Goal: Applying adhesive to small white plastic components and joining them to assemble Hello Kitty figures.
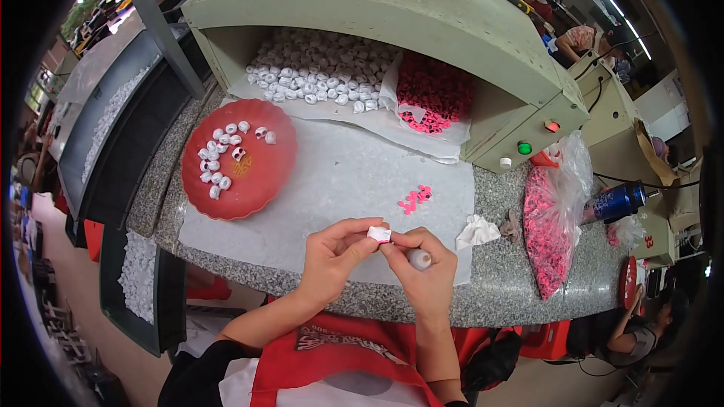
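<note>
Over my remote feed I see a red apron [324, 366] with pale lettering [343, 341], a white top [237, 386], a grey oval [362, 384] low in front, a black left sleeve [197, 373], bare forearms [271, 318] and bare hands [329, 260].

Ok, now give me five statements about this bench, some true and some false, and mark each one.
1. The left hand holds a white piece. True.
2. The right hand is empty. False: it has a pale tube in its grip.
3. Loose pink pieces lie on the white sheet. True.
4. The plate is blue. False: it is red.
5. The bag of pink pieces lies to the right of both hands. True.
</note>
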